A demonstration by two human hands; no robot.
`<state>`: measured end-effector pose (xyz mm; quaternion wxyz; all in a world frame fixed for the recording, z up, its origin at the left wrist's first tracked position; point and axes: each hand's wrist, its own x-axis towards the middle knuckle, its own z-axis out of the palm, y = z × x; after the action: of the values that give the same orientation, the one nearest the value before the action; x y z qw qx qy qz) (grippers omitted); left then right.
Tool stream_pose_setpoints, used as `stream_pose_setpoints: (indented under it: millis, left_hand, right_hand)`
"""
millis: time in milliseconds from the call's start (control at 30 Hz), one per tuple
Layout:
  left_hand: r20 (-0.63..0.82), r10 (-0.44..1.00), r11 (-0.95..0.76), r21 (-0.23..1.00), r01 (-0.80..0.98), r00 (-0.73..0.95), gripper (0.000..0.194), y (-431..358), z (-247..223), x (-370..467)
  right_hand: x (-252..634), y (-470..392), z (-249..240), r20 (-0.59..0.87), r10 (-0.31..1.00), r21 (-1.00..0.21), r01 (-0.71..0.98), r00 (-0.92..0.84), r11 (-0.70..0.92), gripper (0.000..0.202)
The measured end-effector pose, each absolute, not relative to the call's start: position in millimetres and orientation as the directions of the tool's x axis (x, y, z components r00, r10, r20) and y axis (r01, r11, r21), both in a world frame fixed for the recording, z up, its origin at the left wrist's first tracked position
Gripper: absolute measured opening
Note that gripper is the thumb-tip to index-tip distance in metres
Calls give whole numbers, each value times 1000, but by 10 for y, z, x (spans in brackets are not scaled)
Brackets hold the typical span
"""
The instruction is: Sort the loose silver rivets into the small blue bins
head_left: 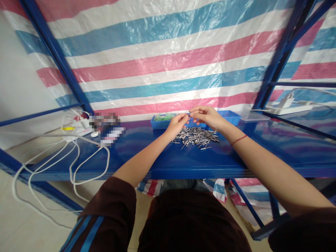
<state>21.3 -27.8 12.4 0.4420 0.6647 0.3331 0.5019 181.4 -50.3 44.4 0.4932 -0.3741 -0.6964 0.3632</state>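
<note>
A pile of thin metal pieces [198,136] lies on the blue shelf top [194,161]. Just above its back edge my two hands meet, fingertips nearly touching. My left hand [177,124] is closed in a pinch; whatever lies between its fingertips is too small to name. My right hand [206,116], with a red string at the wrist, also has its thumb and index finger pressed together on something I cannot make out. Behind the hands stands a blue tray [231,118], and at its left part green and clear plastic bags [165,117] lie inside.
White cables [78,164] and a power strip [81,130] are at the left, beside a blurred item [105,120]. A clear lid [255,116] rests right of the tray. Blue posts [274,59] frame the shelf before a striped sheet [168,66].
</note>
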Motion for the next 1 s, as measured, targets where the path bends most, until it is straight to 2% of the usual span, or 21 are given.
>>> stream_pose_setpoints:
  millis: [267,367,467,567,667,767,900,1000]
  left_hand:
    - [315,908,-315,948,-46,277,26,-334,155,237]
    - [333,921,-334,942,-31,201,24,-328,173,242]
    - [335,931,-339,941,7,148,23,-309,179,233]
    - [341,922,-358,931,69,183,23,-284,163,221]
    - [359,908,-390,913,120,217,23,-264,145,218]
    - [372,900,-413,895,168,226,21,-237,136,210]
    - [414,875,-472,845,251,250,22,-159,118,152]
    - [487,825,-565,736,372,288,24,-99,101,64]
  right_hand:
    - [1809,-502,443,460,849,-864,91,-261,496,19]
    - [1834,-410,423,541,824,-814,142,-169,563,19]
    - [1906,-245,380,677,734,-677,350,-46,647,22]
    - [1994,-76,301,754,652,-438,677,-83,592,26]
    - [2045,19,221,636,727,-213,845,-260,490,32]
    - [2051,17,203,561,767,-95,897,-310,431,35]
    - [2044,-77,288,626,723,-108,887,-291,450,33]
    - [2046,-168,369,643,703,-155,848,-303,507,31]
